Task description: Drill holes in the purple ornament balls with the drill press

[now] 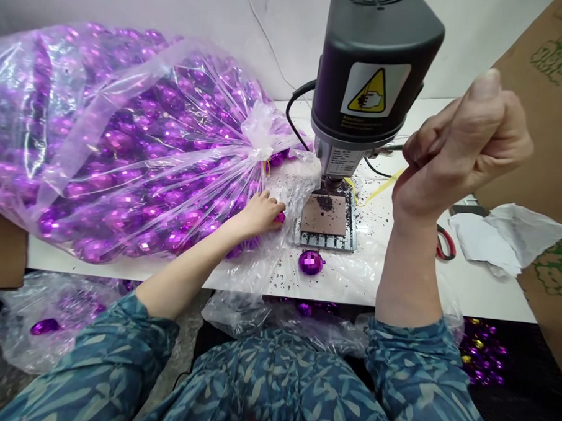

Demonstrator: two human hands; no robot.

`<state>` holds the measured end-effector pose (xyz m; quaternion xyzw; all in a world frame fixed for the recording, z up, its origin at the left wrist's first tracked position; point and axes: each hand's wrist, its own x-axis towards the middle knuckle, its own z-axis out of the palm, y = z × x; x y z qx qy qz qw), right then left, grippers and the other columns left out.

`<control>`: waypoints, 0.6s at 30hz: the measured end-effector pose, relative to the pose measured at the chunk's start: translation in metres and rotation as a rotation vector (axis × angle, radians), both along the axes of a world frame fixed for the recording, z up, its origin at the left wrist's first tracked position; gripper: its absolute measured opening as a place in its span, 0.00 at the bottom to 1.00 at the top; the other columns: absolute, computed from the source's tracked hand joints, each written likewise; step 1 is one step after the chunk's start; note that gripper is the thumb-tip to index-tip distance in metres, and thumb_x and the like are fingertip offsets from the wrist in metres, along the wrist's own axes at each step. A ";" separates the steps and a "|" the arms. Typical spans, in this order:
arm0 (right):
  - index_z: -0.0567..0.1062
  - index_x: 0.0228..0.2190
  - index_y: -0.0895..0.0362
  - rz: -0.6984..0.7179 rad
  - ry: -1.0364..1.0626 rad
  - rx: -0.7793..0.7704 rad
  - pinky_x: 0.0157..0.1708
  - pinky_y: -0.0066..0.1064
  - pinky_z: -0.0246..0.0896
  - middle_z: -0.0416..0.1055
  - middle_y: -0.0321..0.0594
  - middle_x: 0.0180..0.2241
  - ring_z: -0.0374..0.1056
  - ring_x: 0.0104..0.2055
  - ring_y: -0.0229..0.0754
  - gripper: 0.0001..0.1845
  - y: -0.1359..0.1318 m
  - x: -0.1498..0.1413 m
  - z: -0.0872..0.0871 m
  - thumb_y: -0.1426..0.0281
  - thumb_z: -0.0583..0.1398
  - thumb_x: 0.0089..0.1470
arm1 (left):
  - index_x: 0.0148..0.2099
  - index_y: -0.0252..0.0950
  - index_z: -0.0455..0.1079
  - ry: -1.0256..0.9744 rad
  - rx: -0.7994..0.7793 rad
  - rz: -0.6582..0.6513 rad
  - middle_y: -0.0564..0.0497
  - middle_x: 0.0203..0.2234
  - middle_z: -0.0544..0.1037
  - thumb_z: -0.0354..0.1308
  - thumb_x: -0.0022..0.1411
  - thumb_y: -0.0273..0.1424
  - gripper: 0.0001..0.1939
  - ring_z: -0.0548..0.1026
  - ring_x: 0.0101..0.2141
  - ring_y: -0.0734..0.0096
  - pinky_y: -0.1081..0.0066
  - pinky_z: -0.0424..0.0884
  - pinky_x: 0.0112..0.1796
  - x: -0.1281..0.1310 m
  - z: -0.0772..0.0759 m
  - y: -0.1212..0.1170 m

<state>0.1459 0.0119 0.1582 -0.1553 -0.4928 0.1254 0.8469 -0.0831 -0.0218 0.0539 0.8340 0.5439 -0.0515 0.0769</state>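
My left hand [261, 213] reaches into the mouth of a big clear plastic bag [125, 141] full of shiny purple faceted balls, its fingers closed on one purple ball [279, 218]. My right hand [455, 150] is raised in a fist round the thin metal lever [395, 148] of a small bench drill press [368, 78]. Below the drill head lies a brown work plate [324, 215] on a slotted metal base, dusted with dark shavings. A single purple ball [311, 262] rests on the white table [473, 287] just in front of the base.
Red-handled scissors [445, 244] and crumpled white paper [503, 236] lie at the right. A cardboard box [549, 141] stands at the far right. More bagged purple balls [47, 321] and loose beads [482, 353] sit below the table edge. A black cable [292, 112] runs behind the drill.
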 end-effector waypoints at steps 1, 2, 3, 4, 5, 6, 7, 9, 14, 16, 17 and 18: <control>0.53 0.17 0.56 -0.003 0.004 -0.005 0.18 0.19 0.42 0.51 0.23 0.14 0.51 0.15 0.18 0.28 -0.001 0.000 0.000 0.67 0.61 0.63 | 0.50 0.35 0.79 -0.113 0.065 -0.006 0.40 0.42 0.84 0.66 0.65 0.31 0.12 0.78 0.49 0.44 0.49 0.74 0.53 -0.002 -0.001 0.000; 0.53 0.17 0.56 -0.006 0.005 -0.011 0.19 0.19 0.43 0.51 0.23 0.14 0.51 0.15 0.18 0.29 -0.001 0.000 -0.001 0.66 0.62 0.63 | 0.52 0.36 0.78 -0.250 0.153 0.001 0.41 0.44 0.83 0.67 0.64 0.32 0.15 0.77 0.51 0.45 0.48 0.73 0.55 -0.002 -0.003 -0.001; 0.53 0.17 0.57 -0.011 0.004 -0.013 0.19 0.19 0.43 0.51 0.23 0.14 0.51 0.16 0.18 0.29 -0.001 -0.001 -0.002 0.65 0.62 0.62 | 0.55 0.37 0.77 -0.404 0.245 0.013 0.41 0.46 0.83 0.67 0.64 0.33 0.17 0.76 0.53 0.46 0.46 0.71 0.57 -0.001 -0.005 -0.002; 0.53 0.17 0.57 -0.016 -0.001 -0.012 0.19 0.19 0.43 0.51 0.23 0.14 0.51 0.16 0.18 0.30 -0.001 -0.001 -0.003 0.63 0.62 0.62 | 0.56 0.38 0.76 -0.571 0.318 0.026 0.42 0.49 0.82 0.67 0.65 0.34 0.19 0.75 0.55 0.46 0.45 0.70 0.60 0.002 -0.007 -0.004; 0.53 0.16 0.57 -0.023 -0.005 -0.007 0.20 0.19 0.44 0.51 0.23 0.14 0.51 0.16 0.17 0.31 -0.001 -0.001 -0.003 0.61 0.62 0.61 | 0.58 0.39 0.75 -0.749 0.342 0.038 0.42 0.51 0.81 0.67 0.65 0.36 0.20 0.75 0.57 0.48 0.45 0.70 0.61 0.007 -0.010 -0.005; 0.52 0.16 0.58 -0.030 -0.009 -0.002 0.20 0.19 0.43 0.51 0.23 0.14 0.51 0.16 0.17 0.31 -0.001 -0.001 -0.004 0.60 0.62 0.60 | 0.58 0.40 0.74 -0.933 0.300 0.052 0.42 0.53 0.80 0.67 0.66 0.37 0.21 0.75 0.56 0.50 0.47 0.72 0.60 0.013 -0.014 -0.008; 0.52 0.16 0.58 -0.033 -0.011 0.003 0.20 0.19 0.43 0.50 0.24 0.14 0.51 0.16 0.17 0.32 -0.001 -0.001 -0.004 0.59 0.62 0.60 | 0.59 0.40 0.73 -1.114 0.193 0.076 0.43 0.53 0.80 0.66 0.67 0.39 0.21 0.77 0.54 0.53 0.49 0.75 0.57 0.020 -0.018 -0.009; 0.52 0.16 0.58 -0.032 -0.011 0.013 0.19 0.19 0.41 0.49 0.24 0.15 0.51 0.16 0.17 0.32 -0.001 -0.001 -0.005 0.58 0.62 0.60 | 0.61 0.41 0.71 -1.425 -0.118 0.181 0.43 0.52 0.80 0.64 0.69 0.42 0.22 0.81 0.47 0.59 0.55 0.81 0.49 0.033 -0.026 -0.012; 0.53 0.17 0.57 -0.062 -0.029 -0.003 0.19 0.21 0.40 0.50 0.24 0.14 0.49 0.15 0.18 0.32 -0.001 -0.001 -0.004 0.54 0.62 0.60 | 0.60 0.41 0.72 -1.751 -0.533 0.438 0.45 0.51 0.82 0.66 0.68 0.42 0.22 0.83 0.44 0.63 0.58 0.82 0.48 0.051 -0.040 -0.007; 0.53 0.18 0.57 -0.078 -0.029 -0.007 0.19 0.22 0.40 0.49 0.24 0.14 0.49 0.15 0.19 0.33 -0.001 -0.001 -0.003 0.51 0.61 0.59 | 0.60 0.41 0.73 -1.757 -0.508 0.443 0.45 0.51 0.83 0.67 0.68 0.42 0.22 0.83 0.46 0.63 0.58 0.82 0.50 0.053 -0.046 -0.002; 0.53 0.18 0.57 -0.080 -0.026 -0.006 0.19 0.22 0.40 0.49 0.24 0.14 0.49 0.15 0.19 0.33 -0.001 -0.001 -0.003 0.50 0.61 0.58 | 0.60 0.41 0.74 -1.742 -0.479 0.434 0.45 0.50 0.83 0.69 0.67 0.43 0.24 0.83 0.46 0.63 0.58 0.81 0.51 0.053 -0.049 0.000; 0.53 0.18 0.57 -0.078 -0.023 -0.003 0.19 0.22 0.40 0.49 0.24 0.14 0.49 0.15 0.19 0.33 -0.001 -0.001 -0.003 0.50 0.61 0.58 | 0.60 0.40 0.74 -1.721 -0.448 0.422 0.46 0.49 0.84 0.70 0.65 0.43 0.26 0.83 0.46 0.63 0.58 0.81 0.51 0.054 -0.053 0.003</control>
